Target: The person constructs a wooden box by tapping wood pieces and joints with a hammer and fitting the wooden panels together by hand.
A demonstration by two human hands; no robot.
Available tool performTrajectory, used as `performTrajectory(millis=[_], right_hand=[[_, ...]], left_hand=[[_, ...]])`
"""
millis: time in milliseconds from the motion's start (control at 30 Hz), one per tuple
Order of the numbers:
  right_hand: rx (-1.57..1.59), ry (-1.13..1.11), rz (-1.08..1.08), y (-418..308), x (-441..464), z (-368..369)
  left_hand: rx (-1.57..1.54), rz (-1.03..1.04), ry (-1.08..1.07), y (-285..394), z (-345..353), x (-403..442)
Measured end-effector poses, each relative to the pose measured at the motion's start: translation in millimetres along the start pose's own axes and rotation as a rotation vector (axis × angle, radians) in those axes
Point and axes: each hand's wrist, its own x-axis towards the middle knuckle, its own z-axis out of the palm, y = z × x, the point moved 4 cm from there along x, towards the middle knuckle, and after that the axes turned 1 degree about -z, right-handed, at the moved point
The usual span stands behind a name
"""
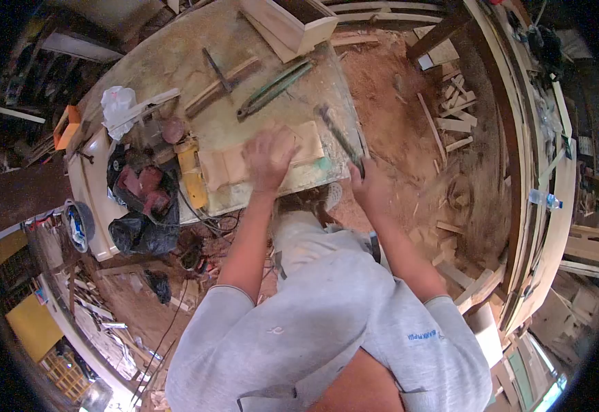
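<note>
As the left hand (270, 156) lies open, the right hand (362, 180) grips a dark tool (339, 134)

As we sweep in from the left, a grey bucket (87, 218) sits beside the workbench (176, 65), then come a white plastic bag (118, 106) and a red power tool (147, 187) above black plastic (134, 230). Just beside the pale board (227, 169), a yellow tool (191, 175) crowds its left end! Beyond the board: 1 wooden bar (234, 81) under a dark strip (215, 71), 1 green-edged tool (272, 90), 1 wooden box (318, 34). Right of the bench, offcuts (458, 113) litter the floor, and 1 clear bottle (545, 199) lies on long timbers.

Now the arms: the left (250, 237) reaches forward over the bench's near edge; the right (406, 247) angles forward and inward to the near right corner.

And the 2 hands! The left is free of any grasp, palm down on the board, fingers spread and slightly blurred; the board lies flat by the near edge. The right is closed around the dark tool's near end, the far end pointing away over the corner. Whether that tool touches the bench, I cannot tell.
</note>
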Motion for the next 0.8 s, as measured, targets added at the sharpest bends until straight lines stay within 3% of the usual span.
performTrajectory(millis=[100,200,300,400,467,533,633,767,800], right_hand=[[0.015,0.124,-0.030,16.1,34.6,13.8],[-0.219,0.013,-0.021,30.9,61.8,35.2],[-0.141,0.157,-0.302,-1.3,56.7,27.9],[-0.151,0.130,-0.655,-59.3,24.8,18.5],[-0.100,-0.013,-0.623,-66.2,15.8,35.8],[-0.052,-0.089,-0.552,-62.6,14.4,43.1],[0.023,-0.013,-0.574,-42.0,16.4,48.0],[0.328,0.110,-0.339,-9.8,22.7,57.5],[0.402,0.080,-0.239,-8.1,26.5,59.0]], left_hand=[[0.252,-0.051,-0.117,-4.6,-18.7,-3.3],[0.423,-0.042,-0.204,5.9,-37.3,1.2],[0.390,0.046,-0.283,33.6,-47.2,9.0],[0.348,0.102,-0.341,61.2,-32.3,5.3],[0.335,0.178,-0.322,75.0,-11.3,3.7],[0.276,0.100,-0.424,107.6,-19.5,16.5],[0.166,0.133,-0.440,111.5,-20.5,27.3],[-0.352,0.121,-0.459,93.9,-18.2,55.5],[-0.248,0.182,-0.445,79.8,-15.0,58.9]])
